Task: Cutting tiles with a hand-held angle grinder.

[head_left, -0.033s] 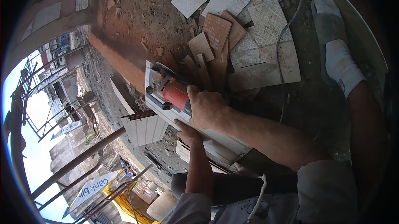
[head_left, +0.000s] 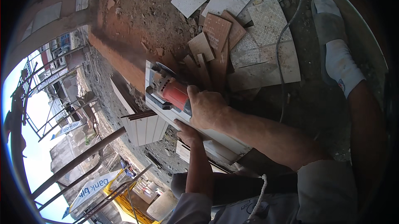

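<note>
My right hand (head_left: 208, 108) is wrapped round the body of a red hand-held tile cutter (head_left: 174, 93). The cutter rests on a long pale tile (head_left: 226, 139), near its far end, and its dark round disc (head_left: 165, 69) shows along the tile's right side. My left hand (head_left: 189, 134) grips the left edge of the same tile, just below the cutter; its fingers are partly hidden. The tile slants from near my knees up toward the reddish dirt.
Broken brown tiles (head_left: 217, 31) and pale textured tiles (head_left: 266, 24) lie beyond and to the right. A grey cable (head_left: 279, 64) crosses them. More striped tiles (head_left: 145, 129) stand at left. My sandalled foot (head_left: 330, 24) is at right; a metal rail (head_left: 79, 164) runs at left.
</note>
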The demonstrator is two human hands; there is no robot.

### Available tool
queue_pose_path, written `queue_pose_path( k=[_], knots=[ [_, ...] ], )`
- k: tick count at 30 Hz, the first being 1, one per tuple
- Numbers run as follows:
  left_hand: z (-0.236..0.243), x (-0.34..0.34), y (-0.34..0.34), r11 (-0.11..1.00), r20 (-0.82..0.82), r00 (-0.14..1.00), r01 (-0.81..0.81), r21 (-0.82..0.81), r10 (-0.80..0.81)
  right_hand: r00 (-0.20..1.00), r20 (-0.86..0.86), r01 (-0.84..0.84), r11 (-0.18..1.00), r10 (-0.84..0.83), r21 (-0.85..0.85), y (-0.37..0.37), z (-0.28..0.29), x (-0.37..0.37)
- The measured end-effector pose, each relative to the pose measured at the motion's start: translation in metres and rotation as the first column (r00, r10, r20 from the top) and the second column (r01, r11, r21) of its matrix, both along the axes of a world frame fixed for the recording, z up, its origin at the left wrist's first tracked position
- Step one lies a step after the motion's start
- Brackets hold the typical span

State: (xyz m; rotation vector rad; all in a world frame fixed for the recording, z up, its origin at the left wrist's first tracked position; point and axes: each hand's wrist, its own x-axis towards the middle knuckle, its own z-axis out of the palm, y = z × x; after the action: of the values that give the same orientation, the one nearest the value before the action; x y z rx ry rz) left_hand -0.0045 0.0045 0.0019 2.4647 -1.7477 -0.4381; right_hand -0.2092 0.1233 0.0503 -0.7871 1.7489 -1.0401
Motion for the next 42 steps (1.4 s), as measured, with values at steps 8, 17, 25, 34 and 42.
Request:
queue_pose_path(
  k=[8, 17, 25, 34, 42],
  knots=[
    [0.000, 0.005, -0.005, 1.000, -0.037, 0.999, -0.013, -0.001, 0.013, 1.000, -0.001, 0.010, 1.000, -0.010, -0.006, 0.002, 0.002, 0.001],
    [0.000, 0.003, -0.005, 0.999, -0.054, 0.998, -0.034, 0.006, 0.034, 1.000, 0.002, 0.000, 1.000, 0.000, 0.001, 0.004, 0.000, 0.003],
    [-0.006, 0.009, -0.010, 1.000, -0.042, 0.999, -0.024, 0.015, 0.025, 1.000, 0.017, -0.008, 1.000, 0.007, 0.006, 0.006, 0.000, 0.004],
    [-0.006, 0.011, -0.009, 1.000, -0.081, 0.997, 0.000, 0.017, 0.001, 0.999, 0.021, -0.033, 0.999, 0.032, 0.012, 0.007, -0.003, 0.007],
    [-0.004, 0.005, -0.003, 1.000, -0.045, 0.999, 0.022, -0.011, -0.023, 1.000, 0.017, -0.010, 1.000, 0.009, 0.028, 0.012, 0.001, 0.007]
  ],
)
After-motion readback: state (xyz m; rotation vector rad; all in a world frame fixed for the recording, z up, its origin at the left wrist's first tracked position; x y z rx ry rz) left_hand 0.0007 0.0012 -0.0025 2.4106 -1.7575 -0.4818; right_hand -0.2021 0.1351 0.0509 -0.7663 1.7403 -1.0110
